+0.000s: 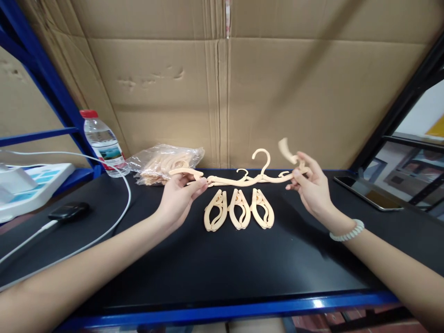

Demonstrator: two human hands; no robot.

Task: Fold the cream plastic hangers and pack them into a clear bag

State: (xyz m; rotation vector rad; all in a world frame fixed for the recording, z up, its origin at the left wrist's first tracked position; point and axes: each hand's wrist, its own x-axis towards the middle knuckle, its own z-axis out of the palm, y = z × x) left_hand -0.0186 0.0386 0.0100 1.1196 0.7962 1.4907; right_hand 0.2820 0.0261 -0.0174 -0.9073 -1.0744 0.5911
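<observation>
- Head view, the only one: there's a peach plastic hanger [249, 183] stretched out across the middle of the frame, its hook [268, 161] sticking up right of center.
- Left hand [180, 192], left of center, is pinching the hanger's left end between thumb and fingers, with a curved bit [183, 172] poking out over the knuckles.
- Right hand [314, 185], right of center, has its thumb and fingertips closed around the right end. A blurry piece [285, 150] juts up just beside it, can't quite tell how it attaches.
- A smaller hook [243, 171] shows behind the bar, so probably a second hanger back there, mostly hidden.
- Three folded hangers [247, 212] lie in a row on the black surface [243, 263], just below the stretched one. A clear bag [166, 162] of similar pieces sits left of center.
- Handling-wise, my guess: super light, fairly stiff, a little slick, and likely floppy at the joints. I'd grip the solid arms near each end and go easy on the thin hook, which looks snappable.
</observation>
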